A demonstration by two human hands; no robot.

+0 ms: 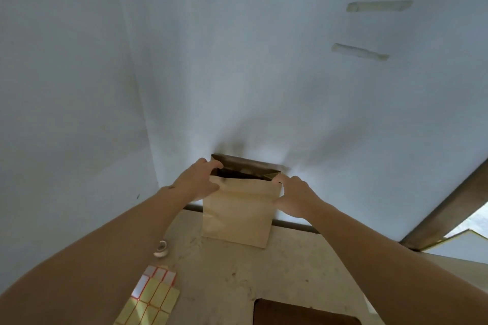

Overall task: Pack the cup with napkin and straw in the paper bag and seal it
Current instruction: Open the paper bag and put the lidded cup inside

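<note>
A tan paper bag (pixel 237 214) stands upright at the far edge of the table, against the white wall. Its mouth is open and the inside is dark, so I cannot see what it holds. My left hand (pixel 196 182) grips the bag's top left corner, fingers over the rim. The top right corner is pinched by my right hand (pixel 294 192). No cup, napkin or straw shows in the view.
A sheet of red-bordered sticker labels (pixel 150 298) lies at the near left of the beige table (pixel 303 272). A small roll of tape (pixel 161 248) sits beside my left forearm. A dark brown board (pixel 303 314) lies at the near edge. The white wall (pixel 264 60) rises just behind the bag.
</note>
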